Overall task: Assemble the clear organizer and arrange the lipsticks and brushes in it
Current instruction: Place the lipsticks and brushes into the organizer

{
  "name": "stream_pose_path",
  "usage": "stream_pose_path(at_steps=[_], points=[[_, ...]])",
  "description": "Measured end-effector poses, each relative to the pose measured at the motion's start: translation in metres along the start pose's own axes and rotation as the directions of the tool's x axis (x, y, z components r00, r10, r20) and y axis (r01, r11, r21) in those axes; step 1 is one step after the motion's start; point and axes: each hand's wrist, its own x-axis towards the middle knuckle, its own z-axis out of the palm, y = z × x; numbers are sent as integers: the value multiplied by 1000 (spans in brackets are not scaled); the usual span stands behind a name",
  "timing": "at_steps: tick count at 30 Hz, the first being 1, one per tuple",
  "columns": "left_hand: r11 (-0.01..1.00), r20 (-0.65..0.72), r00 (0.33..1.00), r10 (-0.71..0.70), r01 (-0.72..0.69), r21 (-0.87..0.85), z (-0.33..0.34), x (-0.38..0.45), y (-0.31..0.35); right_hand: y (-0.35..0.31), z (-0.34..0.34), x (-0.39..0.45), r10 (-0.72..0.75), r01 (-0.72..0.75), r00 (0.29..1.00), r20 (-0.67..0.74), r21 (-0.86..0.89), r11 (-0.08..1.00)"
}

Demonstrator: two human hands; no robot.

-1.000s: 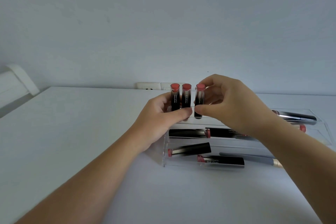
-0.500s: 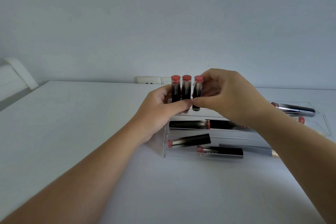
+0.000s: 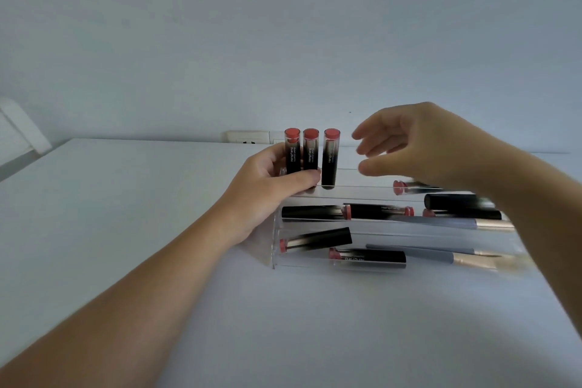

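Observation:
A clear tiered organizer stands on the white table. Three black lipsticks with red tops stand upright in a row at its top left: the left lipstick, the middle lipstick and the right lipstick. My left hand curls around the left two at their base, thumb in front. My right hand hovers to the right of the row, fingers loosely spread, holding nothing. Several more lipsticks and two grey brushes lie flat in the lower tiers.
A white wall socket sits behind the organizer at the table's back edge. A white piece of furniture shows at the far left. The white table stretches left and toward me.
My right hand let go of the right upright lipstick and drew away to the right, fingers opening. The left hand stayed on the other two.

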Motion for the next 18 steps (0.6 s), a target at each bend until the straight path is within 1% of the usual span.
stream_pose_path(at_steps=[3,7,10,13,15,17,18], points=[[999,7,1000,-5,4,36,-1,0,0,8,-24,-5,15,0,993,120,-128,992],[998,9,1000,-15,15,53,-1,-1,1,14,-38,-9,83,-11,954,288,-243,970],[998,13,1000,-22,21,52,0,-3,2,16,-40,-6,100,14,933,345,-312,950],[999,7,1000,-27,26,43,0,-4,3,13,-41,-3,78,67,914,398,-339,938],[999,3,1000,-27,27,47,0,-4,3,10,-42,2,88,116,902,423,-433,894],[999,1,1000,-24,24,49,0,-4,3,8,-41,9,94,185,894,439,-552,813],[999,2,1000,-22,22,49,-1,-4,2,7,-39,10,94,210,889,447,-583,785]])
